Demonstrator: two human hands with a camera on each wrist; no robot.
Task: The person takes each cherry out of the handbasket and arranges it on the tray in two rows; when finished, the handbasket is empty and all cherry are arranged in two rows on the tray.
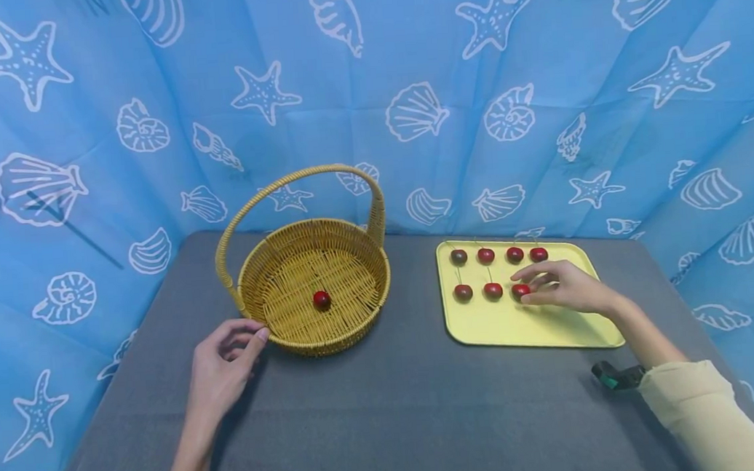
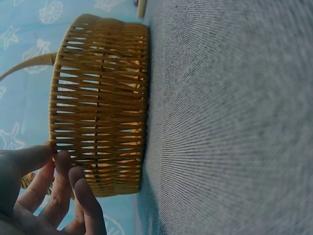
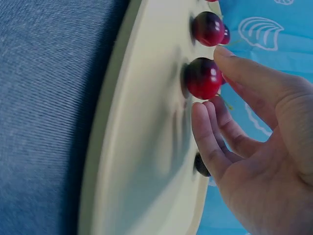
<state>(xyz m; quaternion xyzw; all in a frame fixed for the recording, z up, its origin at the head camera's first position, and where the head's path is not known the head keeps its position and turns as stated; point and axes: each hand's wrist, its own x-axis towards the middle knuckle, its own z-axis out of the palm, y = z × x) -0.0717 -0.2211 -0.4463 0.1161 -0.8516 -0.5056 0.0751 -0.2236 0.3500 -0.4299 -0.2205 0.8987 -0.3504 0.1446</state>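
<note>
A yellow wicker basket [image 1: 322, 345] with a tall arched handle stands on the left, and one dark red cherry [image 1: 321, 301] lies inside it. My left hand [image 1: 225, 363] pinches the basket's near-left rim between thumb and fingers; the left wrist view shows the woven side wall [image 2: 100, 107] beside those fingers. On the right, several cherries with stems sit in two rows on a yellow tray [image 1: 521, 327]. My right hand [image 1: 567, 288] is over the tray, thumb and fingers spread around the cherry [image 3: 203, 78] at the near row's right end, with small gaps visible beside it.
A grey cloth [image 1: 390, 424] covers the table under basket and tray. Behind the table hangs a blue curtain [image 1: 366, 83] printed with white shells and starfish. The basket's handle [image 1: 294, 174] arches high above its rim. Black wrist-worn devices [image 1: 617, 376] show near both wrists.
</note>
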